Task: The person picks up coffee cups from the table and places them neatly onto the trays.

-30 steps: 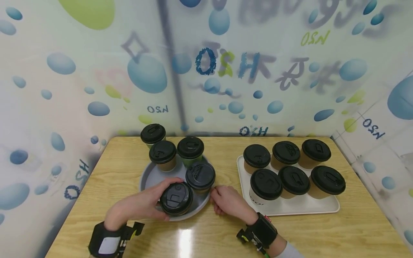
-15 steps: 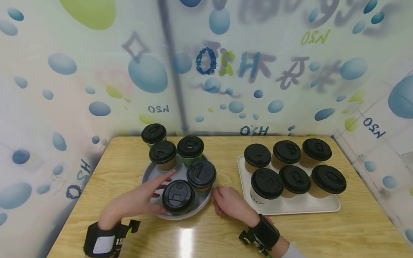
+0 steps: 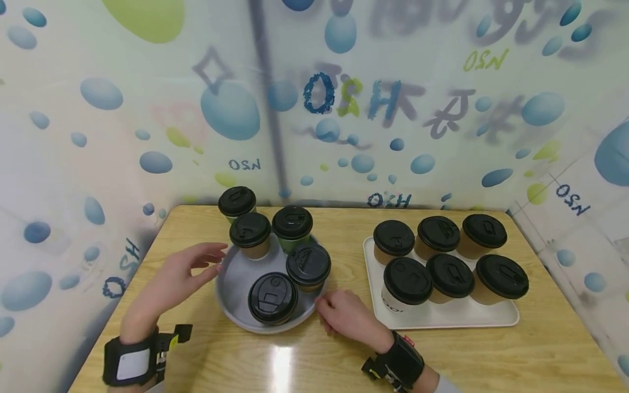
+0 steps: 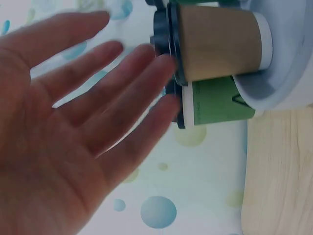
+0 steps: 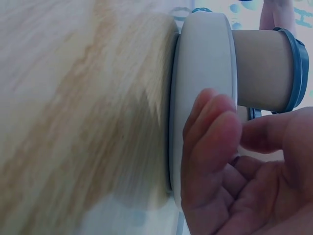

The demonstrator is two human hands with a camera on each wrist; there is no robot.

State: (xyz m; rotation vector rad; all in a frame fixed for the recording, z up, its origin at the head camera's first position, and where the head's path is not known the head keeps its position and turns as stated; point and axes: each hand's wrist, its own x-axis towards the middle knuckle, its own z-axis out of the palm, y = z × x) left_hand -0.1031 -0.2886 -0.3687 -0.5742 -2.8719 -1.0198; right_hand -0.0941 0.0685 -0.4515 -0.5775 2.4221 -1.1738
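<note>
A round grey tray (image 3: 235, 297) on the table holds several lidded paper coffee cups. Near its front sits a cup with a glossy black lid (image 3: 272, 299), and beside it another black-lidded cup (image 3: 308, 266). Farther back are a brown cup (image 3: 250, 236) and a green cup (image 3: 292, 229). A green-and-white cup (image 3: 237, 202) stands behind the tray. My left hand (image 3: 179, 278) hovers at the tray's left edge, fingers extended and holding nothing; its fingers (image 4: 142, 73) appear before the brown cup in the left wrist view. My right hand (image 3: 351, 319) grips the tray's right rim, thumb inside, fingers outside.
A white rectangular tray (image 3: 452, 319) to the right carries several black-lidded cups in two rows. The wooden table (image 3: 236, 363) ends at a patterned wall covering (image 3: 314, 158) at the back. Another wall closes in on the right.
My left hand has let go of the front cup and drawn back leftward, past the tray's rim. That cup stays in the tray. My right hand has stayed at the rim.
</note>
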